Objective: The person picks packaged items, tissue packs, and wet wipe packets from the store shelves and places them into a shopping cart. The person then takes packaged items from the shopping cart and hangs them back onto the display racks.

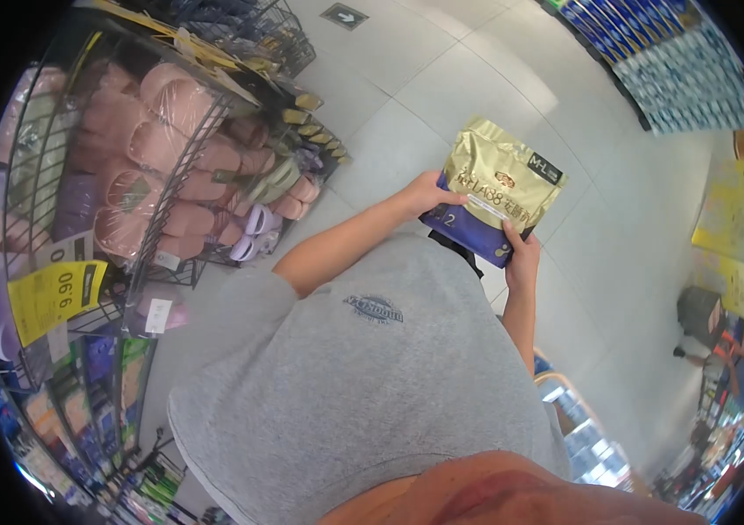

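A gold and purple soft pack of overnight pants (501, 194), printed with M-L and a 2, is held up in front of my grey shirt. Its printed face is turned up toward me. My left hand (426, 194) grips the pack's left edge, with the thumb lying on the front. At the lower right corner my right hand (522, 255) has hold of it, thumb also on the front. The fingers behind the pack are hidden. A dark strap (459, 249) shows just below it.
To the left stands a wire rack (181, 188) full of pink, green and lilac slippers (140, 188), with a yellow price sign (55, 299). Blue and white stacked boxes (665, 61) are at upper right. Another person (740, 372) is far right. Pale floor tiles (407, 79) lie ahead.
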Demonstrator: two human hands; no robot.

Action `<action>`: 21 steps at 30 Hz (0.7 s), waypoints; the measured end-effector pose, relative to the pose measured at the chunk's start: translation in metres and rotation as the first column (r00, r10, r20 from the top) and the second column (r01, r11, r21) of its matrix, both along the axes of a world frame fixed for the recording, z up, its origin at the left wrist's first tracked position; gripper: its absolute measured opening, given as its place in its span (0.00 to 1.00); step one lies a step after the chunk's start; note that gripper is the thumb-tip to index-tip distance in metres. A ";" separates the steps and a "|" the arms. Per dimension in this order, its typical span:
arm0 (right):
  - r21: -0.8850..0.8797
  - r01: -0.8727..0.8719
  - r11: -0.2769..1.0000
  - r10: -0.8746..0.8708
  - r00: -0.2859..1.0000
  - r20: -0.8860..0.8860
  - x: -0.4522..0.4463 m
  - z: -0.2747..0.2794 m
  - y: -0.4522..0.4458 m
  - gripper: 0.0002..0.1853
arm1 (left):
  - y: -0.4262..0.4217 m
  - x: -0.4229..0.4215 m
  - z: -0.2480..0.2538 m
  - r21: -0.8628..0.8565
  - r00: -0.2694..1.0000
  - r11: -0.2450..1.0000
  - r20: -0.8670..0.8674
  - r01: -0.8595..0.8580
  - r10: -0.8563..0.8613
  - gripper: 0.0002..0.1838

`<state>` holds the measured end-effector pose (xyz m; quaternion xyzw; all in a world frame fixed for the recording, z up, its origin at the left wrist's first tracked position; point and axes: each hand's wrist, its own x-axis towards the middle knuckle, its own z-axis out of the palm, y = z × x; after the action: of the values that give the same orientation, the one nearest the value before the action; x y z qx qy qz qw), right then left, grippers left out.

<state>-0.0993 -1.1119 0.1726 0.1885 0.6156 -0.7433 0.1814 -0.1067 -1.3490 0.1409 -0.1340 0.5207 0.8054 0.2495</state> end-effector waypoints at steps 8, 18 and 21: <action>0.099 -0.476 0.874 0.482 0.875 -0.049 -0.266 0.011 -0.089 0.21 | -0.073 -0.164 0.013 0.004 0.897 0.900 0.073 -0.436 0.435 0.20; 0.095 -0.923 0.372 0.925 0.360 -0.124 -0.431 -0.008 -0.281 0.19 | -0.162 -0.201 0.005 -0.105 0.565 0.566 0.040 -0.818 0.824 0.30; 0.138 -0.969 0.204 0.975 0.187 -0.123 -0.445 -0.029 -0.354 0.20 | -0.191 -0.192 -0.017 -0.134 0.421 0.435 0.120 -0.891 0.899 0.29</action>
<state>-0.5442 -1.4655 0.1432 -0.3088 0.6204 -0.4666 0.5496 -0.2992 -1.5396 0.1244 -0.4657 0.3656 0.7865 -0.1755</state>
